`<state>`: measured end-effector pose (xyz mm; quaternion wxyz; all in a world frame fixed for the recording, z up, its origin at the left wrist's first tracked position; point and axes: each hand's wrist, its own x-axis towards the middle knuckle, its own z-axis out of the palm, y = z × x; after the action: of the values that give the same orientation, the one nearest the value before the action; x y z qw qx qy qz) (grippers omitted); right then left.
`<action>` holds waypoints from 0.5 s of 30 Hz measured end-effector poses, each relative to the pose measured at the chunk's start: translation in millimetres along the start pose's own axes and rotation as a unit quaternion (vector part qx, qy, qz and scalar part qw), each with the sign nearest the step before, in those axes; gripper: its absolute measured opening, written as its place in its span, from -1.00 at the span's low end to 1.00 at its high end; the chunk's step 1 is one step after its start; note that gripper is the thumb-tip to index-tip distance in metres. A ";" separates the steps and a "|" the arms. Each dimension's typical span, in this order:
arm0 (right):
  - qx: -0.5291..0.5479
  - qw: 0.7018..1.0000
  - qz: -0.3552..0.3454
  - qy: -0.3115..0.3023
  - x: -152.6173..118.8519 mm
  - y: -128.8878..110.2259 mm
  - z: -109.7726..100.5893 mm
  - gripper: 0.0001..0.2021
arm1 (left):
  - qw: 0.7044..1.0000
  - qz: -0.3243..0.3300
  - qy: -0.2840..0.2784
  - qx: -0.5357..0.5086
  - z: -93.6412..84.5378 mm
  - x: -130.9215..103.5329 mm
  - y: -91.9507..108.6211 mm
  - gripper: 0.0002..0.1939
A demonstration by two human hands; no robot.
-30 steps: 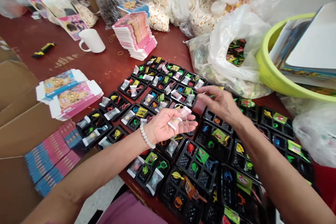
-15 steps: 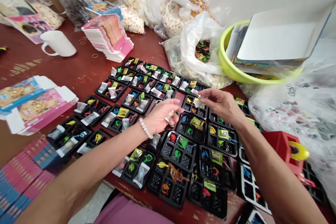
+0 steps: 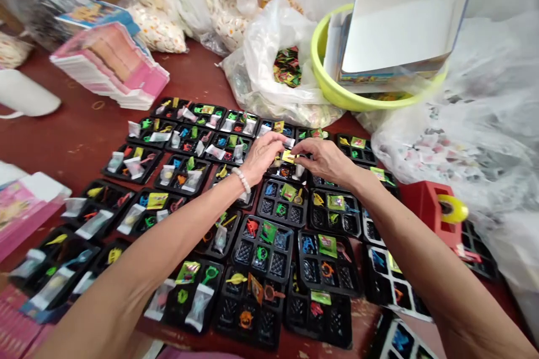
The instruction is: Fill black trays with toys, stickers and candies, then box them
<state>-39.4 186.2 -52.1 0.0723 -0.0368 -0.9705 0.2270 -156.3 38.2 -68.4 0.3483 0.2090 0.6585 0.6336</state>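
White mug (image 3: 27,92) and stacked pink cartons (image 3: 110,61) at left on the red-brown bench (image 3: 196,76). Near the middle, left hand (image 3: 263,158), fingers curled over a black compartment tray (image 3: 287,172) with a yellow packet (image 3: 288,156) in it; any grasp impossible to tell. Just opposite, right hand (image 3: 326,158), fingers bent over the same tray, pinch likewise impossible to tell. Farther right, lime-green tub (image 3: 357,102), then red tape dispenser (image 3: 423,205).

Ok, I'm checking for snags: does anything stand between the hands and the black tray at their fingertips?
Nothing visible does: left hand and right hand are at the black tray, flanking its yellow packet.
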 end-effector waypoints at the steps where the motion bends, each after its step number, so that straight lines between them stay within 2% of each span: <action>1: 0.004 1.000 0.005 0.003 -3.4 1.6 -4.8 -0.83 | 0.999 0.023 -0.003 0.035 -2.5 1.0 -4.1 -0.81; 4: 0.011 0.998 0.054 0.008 -18.2 13.3 -26.1 -0.82 | 0.985 0.074 -0.004 0.153 -9.5 1.1 -12.0 -0.78; 6: 0.022 0.993 0.110 0.030 -32.4 25.5 -45.8 -0.83 | 0.965 0.110 -0.015 0.239 -12.4 -1.5 -13.0 -0.76; 9: 0.041 0.971 0.222 0.079 -59.7 46.6 -80.2 -0.85 | 0.907 0.180 -0.050 0.378 -12.2 -7.6 -11.3 -0.75; 12: 0.032 0.933 0.340 0.116 -90.8 71.1 -111.4 -0.80 | 0.837 0.229 -0.106 0.485 -7.2 -12.1 -10.3 -0.78; 15: -0.040 0.910 0.381 0.160 -121.5 101.5 -133.3 -0.76 | 0.777 0.261 -0.152 0.552 -2.1 -11.8 -11.4 -0.82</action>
<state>105.4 322.4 5.8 0.1329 -0.4428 -0.8662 0.1896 -148.0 27.0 -77.4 0.0905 0.6228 0.7540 0.1881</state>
